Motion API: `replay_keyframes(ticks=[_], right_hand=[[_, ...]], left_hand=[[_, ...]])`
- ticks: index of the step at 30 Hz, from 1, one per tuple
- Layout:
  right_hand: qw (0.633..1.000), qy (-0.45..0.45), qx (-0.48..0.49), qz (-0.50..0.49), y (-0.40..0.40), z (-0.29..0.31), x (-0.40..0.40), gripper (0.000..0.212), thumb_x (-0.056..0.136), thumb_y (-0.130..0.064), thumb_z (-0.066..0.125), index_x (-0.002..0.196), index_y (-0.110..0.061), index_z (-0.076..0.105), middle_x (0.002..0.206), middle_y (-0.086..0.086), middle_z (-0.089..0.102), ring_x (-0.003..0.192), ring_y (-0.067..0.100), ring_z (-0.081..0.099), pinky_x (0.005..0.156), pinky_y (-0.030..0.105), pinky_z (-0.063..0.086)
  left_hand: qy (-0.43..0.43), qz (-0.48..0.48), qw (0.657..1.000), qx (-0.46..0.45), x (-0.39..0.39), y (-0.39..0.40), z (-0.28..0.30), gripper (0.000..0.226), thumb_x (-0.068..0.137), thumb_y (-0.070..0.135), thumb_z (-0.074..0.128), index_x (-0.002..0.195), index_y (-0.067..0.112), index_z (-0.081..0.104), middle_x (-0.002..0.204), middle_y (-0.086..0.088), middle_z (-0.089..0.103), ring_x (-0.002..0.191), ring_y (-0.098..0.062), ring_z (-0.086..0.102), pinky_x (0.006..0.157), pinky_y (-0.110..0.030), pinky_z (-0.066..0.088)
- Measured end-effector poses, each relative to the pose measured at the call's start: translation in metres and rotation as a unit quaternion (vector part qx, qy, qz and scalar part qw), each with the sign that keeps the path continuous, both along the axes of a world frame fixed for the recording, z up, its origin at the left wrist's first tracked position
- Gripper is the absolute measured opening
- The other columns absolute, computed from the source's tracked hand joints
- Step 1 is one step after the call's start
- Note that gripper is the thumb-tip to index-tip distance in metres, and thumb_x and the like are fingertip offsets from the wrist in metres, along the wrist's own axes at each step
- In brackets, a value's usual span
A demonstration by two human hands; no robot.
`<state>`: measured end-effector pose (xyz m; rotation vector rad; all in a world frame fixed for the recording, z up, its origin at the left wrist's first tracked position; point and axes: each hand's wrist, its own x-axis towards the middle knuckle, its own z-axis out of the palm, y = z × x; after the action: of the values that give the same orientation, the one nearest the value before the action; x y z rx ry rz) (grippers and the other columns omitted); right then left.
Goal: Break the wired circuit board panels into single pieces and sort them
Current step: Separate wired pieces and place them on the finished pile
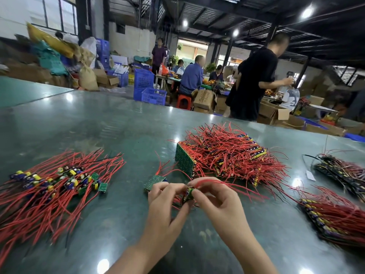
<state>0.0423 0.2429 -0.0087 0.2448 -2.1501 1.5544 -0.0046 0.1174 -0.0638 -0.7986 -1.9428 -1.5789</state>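
Both hands — left hand (164, 196), right hand (213, 196) — pinch one strip (190, 192); singles (59, 180) lie left, panels (227, 155) wait beyond — task looks midway.

Counts, relative to the big pile (227, 155): 4 heaps of wired boards on the table (98, 125) in all: singles (53, 184) far left, 2 stacks right (341, 171) (333, 216). 2 hands (167, 200) (215, 196) just in front. Blue crates (148, 88) behind: at least 3.
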Motion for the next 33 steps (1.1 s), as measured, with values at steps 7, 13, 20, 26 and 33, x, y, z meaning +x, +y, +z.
replay_keyframes(ticks=[7,13,20,26,33], right_hand=[[0.999,-0.005,0.037,0.037,0.008,-0.001,0.002,0.023,0.075,-0.012,0.066,0.088,-0.03,0.067,0.093,-0.004,0.071,0.085,0.017,0.066,0.081,0.03,0.054],[0.988,0.033,0.136,0.068,0.014,0.002,0.003,0.043,0.077,-0.002,0.063,0.109,-0.03,0.068,0.101,-0.011,0.064,0.099,0.014,0.063,0.088,0.026,0.05],[0.986,0.044,0.141,0.083,0.021,0.007,0.006,0.035,0.078,0.0,0.065,0.101,-0.025,0.071,0.099,-0.01,0.063,0.093,0.013,0.065,0.082,0.026,0.054],[0.98,0.069,0.181,0.038,0.018,0.003,0.004,0.033,0.077,-0.004,0.066,0.101,-0.026,0.068,0.095,-0.011,0.063,0.09,0.01,0.064,0.08,0.026,0.052],[0.963,0.141,0.231,0.007,0.017,-0.004,0.0,0.029,0.079,0.0,0.067,0.102,-0.017,0.069,0.097,-0.007,0.062,0.091,0.003,0.061,0.08,0.018,0.048]], left_hand=[[0.032,0.008,0.999,-0.026,-0.001,-0.001,0.004,0.022,0.083,0.042,0.054,0.105,0.039,0.054,0.105,0.031,0.055,0.101,-0.003,0.043,0.085,-0.033,0.039],[0.039,-0.03,0.999,-0.008,0.001,-0.003,0.007,0.021,0.077,0.034,0.059,0.098,0.036,0.06,0.103,0.032,0.053,0.094,-0.006,0.048,0.081,-0.027,0.045],[0.046,-0.049,0.998,0.002,0.001,-0.006,0.011,0.02,0.073,0.026,0.063,0.093,0.029,0.063,0.09,0.03,0.056,0.085,0.001,0.049,0.075,-0.012,0.039],[0.036,-0.058,0.998,-0.002,0.0,-0.009,0.015,0.011,0.074,0.028,0.063,0.085,0.029,0.062,0.083,0.028,0.056,0.079,0.0,0.048,0.071,-0.008,0.038],[-0.005,-0.063,0.998,0.028,0.001,-0.008,0.017,0.009,0.07,0.03,0.064,0.079,0.029,0.064,0.08,0.025,0.059,0.079,0.003,0.049,0.07,-0.005,0.038]])
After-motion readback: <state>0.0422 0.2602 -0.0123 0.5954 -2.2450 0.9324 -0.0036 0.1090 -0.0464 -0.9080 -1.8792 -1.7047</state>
